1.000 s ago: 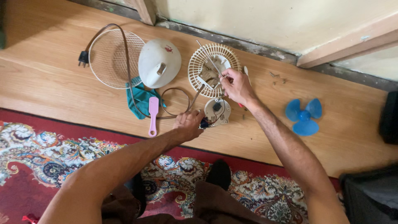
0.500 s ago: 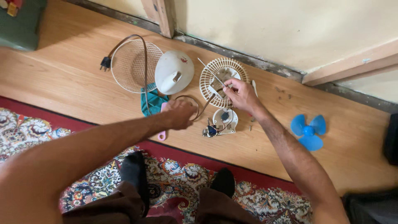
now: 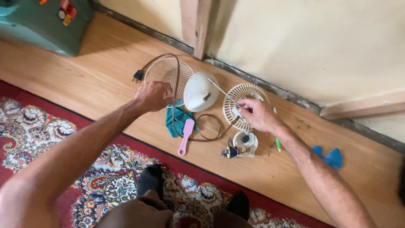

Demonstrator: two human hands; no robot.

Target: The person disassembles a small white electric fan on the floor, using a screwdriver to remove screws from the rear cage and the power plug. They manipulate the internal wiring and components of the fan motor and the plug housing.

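My right hand (image 3: pixel 257 115) fingers pinch a thin metal rod (image 3: pixel 222 91), stiff and slippery, so I grip near its end. Left hand (image 3: pixel 152 96) curls shut over the light, springy wire guard (image 3: pixel 162 71).

Bare wooden floor (image 3: pixel 76 80) lies open leftward; fan parts (image 3: pixel 201 90) crowd the wall (image 3: pixel 303 46) side.
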